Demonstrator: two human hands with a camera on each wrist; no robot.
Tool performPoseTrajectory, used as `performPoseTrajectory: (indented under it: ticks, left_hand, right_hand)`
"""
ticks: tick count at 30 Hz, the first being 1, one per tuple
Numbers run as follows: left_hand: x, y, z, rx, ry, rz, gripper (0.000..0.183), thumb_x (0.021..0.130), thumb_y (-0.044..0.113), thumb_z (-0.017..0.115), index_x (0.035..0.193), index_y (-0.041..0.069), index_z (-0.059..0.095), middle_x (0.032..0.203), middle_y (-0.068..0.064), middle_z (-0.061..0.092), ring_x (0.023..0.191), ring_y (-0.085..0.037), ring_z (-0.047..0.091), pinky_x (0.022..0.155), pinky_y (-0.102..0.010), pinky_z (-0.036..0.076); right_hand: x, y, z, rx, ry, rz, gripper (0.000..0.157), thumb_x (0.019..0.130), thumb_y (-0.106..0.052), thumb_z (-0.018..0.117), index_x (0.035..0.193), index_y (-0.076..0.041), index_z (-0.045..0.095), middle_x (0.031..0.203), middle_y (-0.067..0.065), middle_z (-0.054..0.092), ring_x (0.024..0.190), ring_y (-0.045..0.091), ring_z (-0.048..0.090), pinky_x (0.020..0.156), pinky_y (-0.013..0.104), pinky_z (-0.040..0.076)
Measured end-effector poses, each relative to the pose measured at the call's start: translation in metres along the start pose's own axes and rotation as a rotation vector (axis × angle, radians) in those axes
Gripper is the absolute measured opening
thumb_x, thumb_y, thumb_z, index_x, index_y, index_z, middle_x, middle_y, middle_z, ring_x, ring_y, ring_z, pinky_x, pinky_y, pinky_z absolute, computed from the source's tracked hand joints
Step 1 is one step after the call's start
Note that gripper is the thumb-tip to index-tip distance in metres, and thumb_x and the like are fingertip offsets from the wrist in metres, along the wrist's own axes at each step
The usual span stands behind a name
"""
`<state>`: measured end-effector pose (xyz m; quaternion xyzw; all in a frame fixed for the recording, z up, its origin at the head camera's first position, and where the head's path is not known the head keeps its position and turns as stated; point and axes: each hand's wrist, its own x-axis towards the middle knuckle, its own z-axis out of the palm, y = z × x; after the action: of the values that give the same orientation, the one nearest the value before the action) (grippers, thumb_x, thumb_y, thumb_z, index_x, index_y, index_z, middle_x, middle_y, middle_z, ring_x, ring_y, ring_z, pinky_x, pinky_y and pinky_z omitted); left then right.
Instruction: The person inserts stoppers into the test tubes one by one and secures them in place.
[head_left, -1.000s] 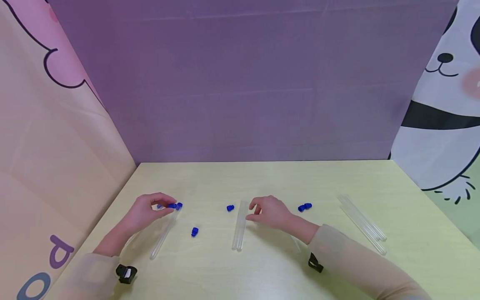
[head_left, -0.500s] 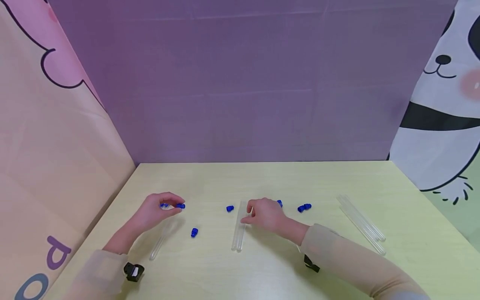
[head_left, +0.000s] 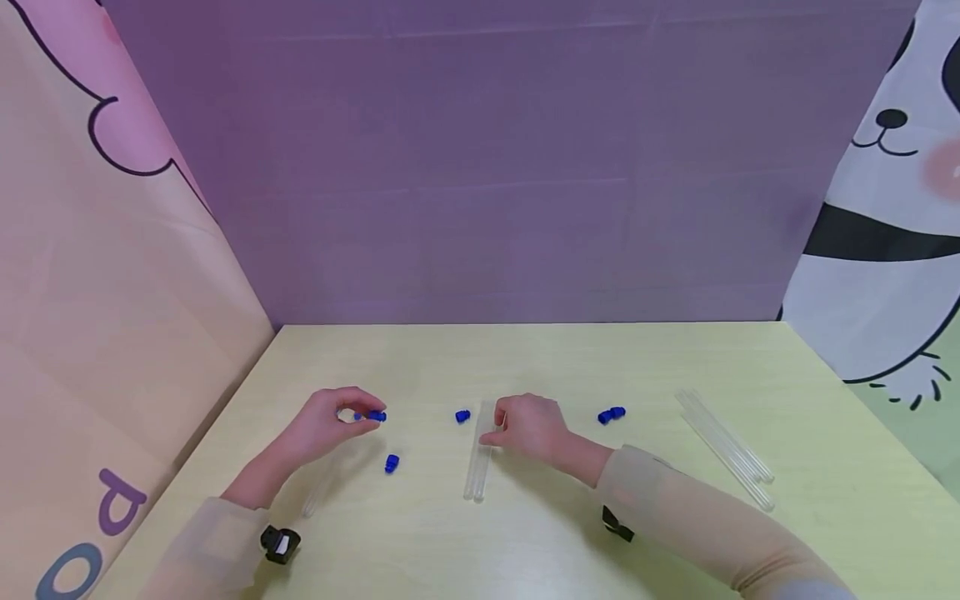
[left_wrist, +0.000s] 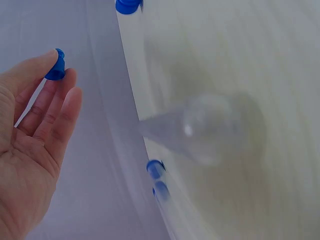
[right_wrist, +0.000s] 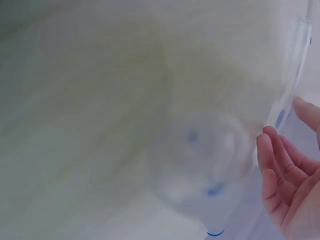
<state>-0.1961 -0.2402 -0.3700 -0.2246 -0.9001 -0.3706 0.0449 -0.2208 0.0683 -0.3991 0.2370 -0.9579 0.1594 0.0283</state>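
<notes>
My left hand (head_left: 330, 423) pinches a small blue cap (head_left: 377, 416) between thumb and fingertips above the table's left part. In the left wrist view this cap (left_wrist: 56, 70) shows its hollow end. Below that hand lies a clear test tube (head_left: 315, 496), its upper part hidden. My right hand (head_left: 531, 429) is over the upper end of two clear test tubes (head_left: 474, 479) in the middle. Its thumb reaches across them, apart from the index finger. In the right wrist view a tube (right_wrist: 300, 40) runs past the gap between thumb and fingers (right_wrist: 272, 155).
Loose blue caps lie near the middle (head_left: 462, 416) and left of it (head_left: 392, 463). Two more blue caps (head_left: 611, 415) sit together at the right. Several clear test tubes (head_left: 726, 450) lie slanted farther right. A purple backdrop (head_left: 480, 167) stands behind the table (head_left: 555, 558).
My left hand has moved right with the blue cap, away from the left tube's upper end. My right hand has shifted slightly left, its thumb now over the middle tubes.
</notes>
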Motion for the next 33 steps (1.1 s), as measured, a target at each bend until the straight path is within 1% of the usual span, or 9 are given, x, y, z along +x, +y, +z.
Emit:
performPoseTrajectory:
  ticks: [5, 8, 12, 14, 16, 21, 26, 28, 33]
  left_hand:
    - [0.003, 0.007, 0.006, 0.014, -0.014, 0.011, 0.021, 0.077, 0.015, 0.072, 0.096, 0.010, 0.067, 0.087, 0.006, 0.064, 0.079, -0.011, 0.057, 0.068, -0.031, 0.048]
    - [0.005, 0.010, 0.007, 0.013, -0.022, 0.023, 0.021, 0.077, 0.014, 0.071, 0.096, 0.010, 0.067, 0.087, 0.005, 0.064, 0.080, -0.011, 0.058, 0.069, -0.035, 0.048]
    - [0.007, 0.012, 0.009, -0.012, -0.035, 0.025, 0.021, 0.076, 0.012, 0.071, 0.097, 0.010, 0.067, 0.088, 0.006, 0.064, 0.081, -0.010, 0.058, 0.074, -0.044, 0.047]
    - [0.008, 0.012, 0.010, -0.019, -0.038, 0.023, 0.021, 0.076, 0.012, 0.072, 0.097, 0.010, 0.067, 0.087, 0.006, 0.064, 0.081, -0.010, 0.058, 0.075, -0.045, 0.047]
    - [0.008, 0.011, 0.011, -0.023, -0.040, 0.018, 0.021, 0.076, 0.013, 0.072, 0.097, 0.011, 0.067, 0.087, 0.007, 0.064, 0.082, -0.010, 0.058, 0.074, -0.044, 0.047]
    - [0.009, 0.011, 0.012, -0.002, -0.041, 0.016, 0.022, 0.076, 0.014, 0.072, 0.097, 0.010, 0.067, 0.087, 0.007, 0.064, 0.082, -0.010, 0.058, 0.072, -0.040, 0.047]
    - [0.008, 0.011, 0.011, -0.002, -0.040, 0.023, 0.023, 0.076, 0.011, 0.072, 0.098, 0.008, 0.066, 0.088, 0.006, 0.064, 0.082, -0.011, 0.058, 0.075, -0.044, 0.047]
    - [0.009, 0.012, 0.012, 0.000, -0.040, 0.022, 0.023, 0.076, 0.010, 0.072, 0.098, 0.009, 0.067, 0.088, 0.007, 0.064, 0.082, -0.011, 0.058, 0.074, -0.043, 0.047]
    - [0.011, 0.013, 0.014, -0.009, -0.054, 0.005, 0.023, 0.076, 0.011, 0.071, 0.099, 0.010, 0.067, 0.088, 0.009, 0.063, 0.082, -0.010, 0.058, 0.071, -0.031, 0.049]
  right_hand:
    - [-0.001, 0.000, -0.005, -0.010, -0.025, 0.020, 0.032, 0.070, -0.051, 0.069, 0.071, -0.021, 0.057, 0.057, -0.016, 0.048, 0.054, 0.006, 0.046, 0.048, 0.026, 0.037]
    - [-0.002, 0.002, -0.009, -0.004, -0.033, 0.020, 0.030, 0.070, -0.049, 0.070, 0.075, -0.022, 0.058, 0.060, -0.017, 0.050, 0.056, 0.005, 0.047, 0.049, 0.026, 0.037]
    - [-0.002, 0.004, -0.010, 0.028, -0.053, -0.016, 0.027, 0.073, -0.042, 0.071, 0.089, -0.022, 0.064, 0.065, -0.018, 0.054, 0.060, 0.004, 0.049, 0.052, 0.024, 0.038]
    - [-0.002, 0.004, -0.009, 0.054, -0.069, -0.035, 0.028, 0.074, -0.038, 0.071, 0.095, -0.021, 0.066, 0.066, -0.017, 0.055, 0.061, 0.004, 0.050, 0.052, 0.022, 0.039]
    - [-0.003, 0.005, -0.008, 0.074, -0.076, -0.052, 0.028, 0.075, -0.036, 0.071, 0.099, -0.021, 0.068, 0.067, -0.017, 0.056, 0.061, 0.003, 0.049, 0.053, 0.021, 0.038]
    - [-0.004, 0.008, -0.007, 0.106, -0.060, -0.088, 0.023, 0.077, -0.033, 0.070, 0.096, -0.021, 0.071, 0.071, -0.017, 0.058, 0.063, 0.002, 0.049, 0.052, 0.019, 0.038]
    - [-0.005, 0.010, -0.010, 0.113, -0.058, -0.075, 0.020, 0.077, -0.034, 0.069, 0.094, -0.024, 0.071, 0.076, -0.015, 0.057, 0.068, 0.004, 0.051, 0.054, 0.021, 0.040]
    - [-0.005, 0.011, -0.011, 0.119, -0.066, -0.054, 0.021, 0.076, -0.036, 0.069, 0.094, -0.025, 0.071, 0.080, -0.013, 0.058, 0.070, 0.005, 0.052, 0.056, 0.022, 0.039]
    - [-0.006, 0.010, -0.013, 0.153, -0.097, -0.038, 0.024, 0.076, -0.034, 0.070, 0.098, -0.024, 0.070, 0.084, -0.008, 0.056, 0.073, 0.007, 0.051, 0.056, 0.023, 0.038]
